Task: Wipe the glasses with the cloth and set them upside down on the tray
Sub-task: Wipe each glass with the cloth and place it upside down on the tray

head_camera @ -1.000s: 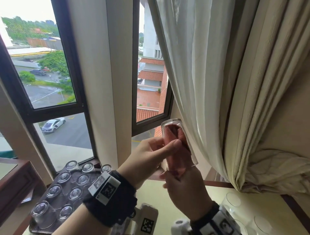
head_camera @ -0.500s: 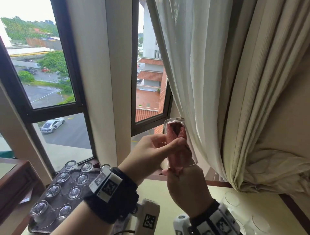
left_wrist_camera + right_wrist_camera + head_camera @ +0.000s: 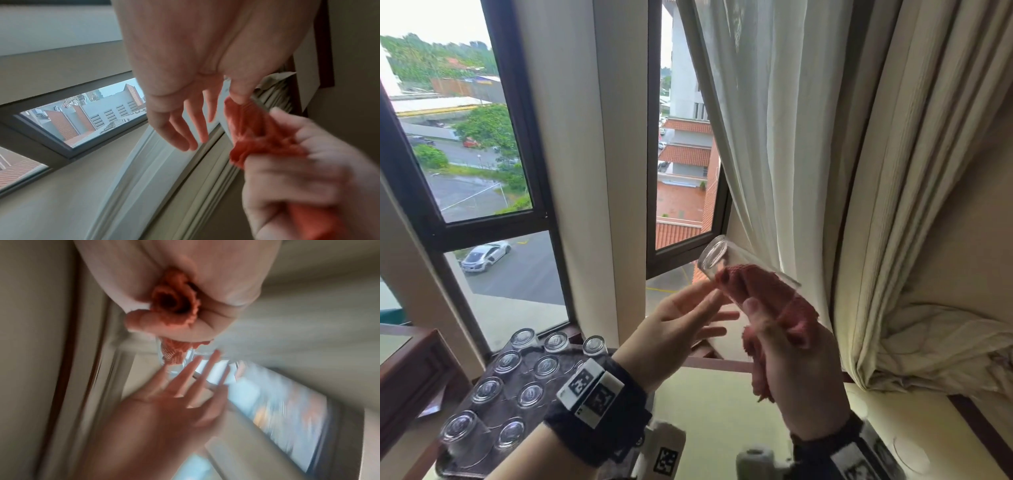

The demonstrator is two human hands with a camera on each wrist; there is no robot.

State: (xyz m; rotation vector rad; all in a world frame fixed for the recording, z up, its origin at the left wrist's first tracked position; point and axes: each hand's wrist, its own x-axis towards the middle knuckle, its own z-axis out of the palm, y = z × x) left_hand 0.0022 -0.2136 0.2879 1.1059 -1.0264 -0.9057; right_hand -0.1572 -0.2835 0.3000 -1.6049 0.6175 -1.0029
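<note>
A clear glass (image 3: 739, 269) is held up in front of the window, tilted so its base points up and to the left. A pink cloth (image 3: 767, 294) is stuffed into it and trails out of the mouth. My right hand (image 3: 791, 363) grips the cloth at the mouth and carries the glass on it. My left hand (image 3: 702, 315) hovers just left of the glass with fingers straight and spread, thumb near the glass wall. The left wrist view shows those spread fingers (image 3: 185, 129) beside the cloth (image 3: 257, 129). The dark tray (image 3: 566, 359) at lower left holds several upside-down glasses (image 3: 486, 389).
A sheer curtain (image 3: 774, 137) and a heavy beige drape (image 3: 928, 205) hang right behind the glass. A cream tabletop (image 3: 705, 394) lies below the hands, with more glasses (image 3: 911, 455) at its right end. A dark wooden piece (image 3: 410, 370) stands left of the tray.
My left hand has let go of the glass and opened. The glass has tipped from nearly upright to base pointing up-left, carried by my right hand and the cloth.
</note>
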